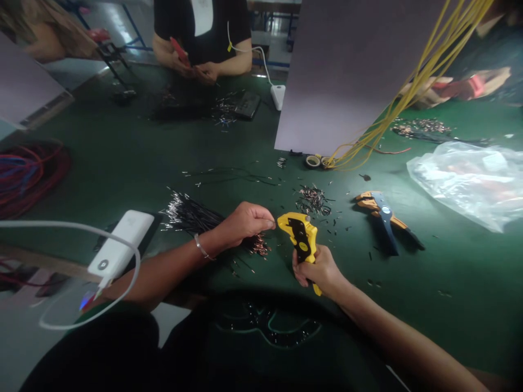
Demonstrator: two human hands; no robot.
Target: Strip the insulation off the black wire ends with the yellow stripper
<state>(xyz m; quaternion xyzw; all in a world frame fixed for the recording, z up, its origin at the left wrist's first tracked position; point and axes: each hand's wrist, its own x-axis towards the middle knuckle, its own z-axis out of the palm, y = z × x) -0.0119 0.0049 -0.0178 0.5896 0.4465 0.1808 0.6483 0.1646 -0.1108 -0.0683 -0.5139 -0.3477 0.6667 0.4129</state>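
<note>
My right hand [321, 268] is wrapped round the handles of a yellow and black wire stripper [303, 239], its jaws pointing left. Just left of those jaws, my left hand [251, 222] is closed in a pinch; whatever lies between its fingertips is too small to make out. Beneath and behind the left hand lies a bundle of short black wires [196, 212], with silvery ends at the left and bare copper ends showing at the right. Beyond the stripper is a small pile of black wire scraps [314, 200].
An orange and dark wire stripper [382, 212] lies to the right, near a clear plastic bag [469, 179]. A white power bank [121, 242] with a cable is at left. Yellow wires [392, 120] hang beside a grey panel [339, 71]. Co-workers' hands [206, 72] work across the table.
</note>
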